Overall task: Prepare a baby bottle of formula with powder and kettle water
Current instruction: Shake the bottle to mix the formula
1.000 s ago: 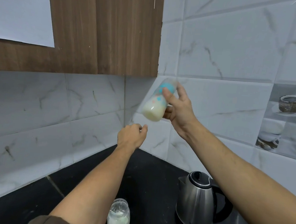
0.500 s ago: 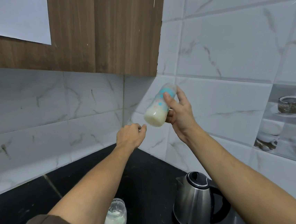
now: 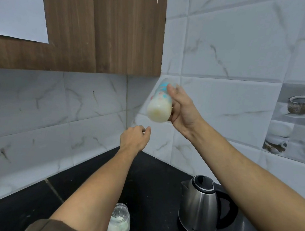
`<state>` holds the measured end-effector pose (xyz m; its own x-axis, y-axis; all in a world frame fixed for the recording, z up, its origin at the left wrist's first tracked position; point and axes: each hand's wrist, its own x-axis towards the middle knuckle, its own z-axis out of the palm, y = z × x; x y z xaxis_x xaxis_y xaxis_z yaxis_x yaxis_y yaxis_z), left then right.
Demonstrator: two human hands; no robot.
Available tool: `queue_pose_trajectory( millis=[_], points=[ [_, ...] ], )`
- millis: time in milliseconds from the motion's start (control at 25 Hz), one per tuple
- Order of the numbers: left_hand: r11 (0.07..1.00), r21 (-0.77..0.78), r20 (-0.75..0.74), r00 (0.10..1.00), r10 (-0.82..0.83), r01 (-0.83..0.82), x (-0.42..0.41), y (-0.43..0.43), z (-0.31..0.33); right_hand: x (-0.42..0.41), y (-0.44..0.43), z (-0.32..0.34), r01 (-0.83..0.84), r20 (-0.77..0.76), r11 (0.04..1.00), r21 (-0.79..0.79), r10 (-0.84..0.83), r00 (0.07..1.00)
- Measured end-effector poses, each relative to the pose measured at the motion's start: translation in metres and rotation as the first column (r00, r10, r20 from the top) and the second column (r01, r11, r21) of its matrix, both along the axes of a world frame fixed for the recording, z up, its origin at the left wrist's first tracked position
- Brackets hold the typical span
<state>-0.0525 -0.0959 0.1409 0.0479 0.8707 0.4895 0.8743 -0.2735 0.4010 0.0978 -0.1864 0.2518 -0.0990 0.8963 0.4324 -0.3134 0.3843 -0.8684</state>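
The baby bottle, blurred and tilted with its base toward the camera, is raised in the air well above the kettle, in front of the tiled wall corner; creamy white liquid fills its lower part. The right hand has its fingers and thumb wrapped around the bottle's side. Below the bottle and higher than the kettle, the left hand hangs loosely curled, fingers bent inward; whether it holds anything small I cannot tell. The kettle, steel with a black lid and handle, stands on the black counter. Left of the kettle, a glass jar holds white powder.
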Motion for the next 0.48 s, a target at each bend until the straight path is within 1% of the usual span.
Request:
queue_pose_trajectory(
  millis=[40,80,120,160,200,240,280,320,360,400,440,480],
  points=[
    [1.000,0.007,0.005,1.000,0.000,0.000,-0.001,0.000,-0.001,0.000,0.004,0.003,0.076,-0.125,0.996,-0.055,-0.082,0.989],
    [1.000,0.006,0.011,1.000,0.004,-0.004,-0.003,0.001,-0.001,0.001,0.009,0.006,0.136,-0.261,0.982,-0.133,-0.167,0.951],
    [1.000,0.002,0.014,1.000,0.010,-0.010,-0.006,0.001,-0.001,0.002,0.014,0.009,0.147,-0.380,0.970,-0.193,-0.212,0.900],
    [1.000,0.000,0.015,1.000,0.017,-0.017,-0.008,0.002,-0.001,0.001,0.017,0.010,0.133,-0.445,0.967,-0.216,-0.219,0.868],
    [1.000,0.002,0.010,1.000,0.021,-0.021,-0.010,0.002,0.000,0.000,0.016,0.009,0.111,-0.432,0.970,-0.215,-0.197,0.880],
    [1.000,0.007,0.002,1.000,0.023,-0.023,-0.011,0.003,0.000,-0.002,0.012,0.008,0.090,-0.338,0.977,-0.193,-0.152,0.929],
    [1.000,0.012,-0.008,1.000,0.025,-0.025,-0.011,0.004,0.001,-0.005,0.005,0.007,0.056,-0.193,0.988,-0.144,-0.083,0.978],
    [1.000,0.011,-0.015,1.000,0.026,-0.026,-0.011,0.003,0.001,-0.007,-0.001,0.005,0.014,-0.033,0.997,-0.076,-0.017,0.999],
    [1.000,0.009,-0.019,0.999,0.026,-0.026,-0.010,0.003,0.002,-0.007,-0.005,0.002,-0.045,0.084,0.999,-0.011,0.045,0.995],
    [1.000,0.009,-0.020,1.000,0.024,-0.023,-0.009,0.002,0.003,-0.005,-0.004,0.001,-0.078,0.117,0.996,0.031,0.074,0.990],
    [1.000,0.011,-0.017,1.000,0.021,-0.021,-0.009,0.002,0.004,-0.004,-0.004,0.002,-0.059,0.057,0.997,0.046,0.057,0.997],
    [1.000,0.013,-0.012,1.000,0.020,-0.020,-0.010,0.002,0.005,-0.003,-0.001,0.004,0.015,-0.067,1.000,0.023,-0.013,0.998]
  ],
)
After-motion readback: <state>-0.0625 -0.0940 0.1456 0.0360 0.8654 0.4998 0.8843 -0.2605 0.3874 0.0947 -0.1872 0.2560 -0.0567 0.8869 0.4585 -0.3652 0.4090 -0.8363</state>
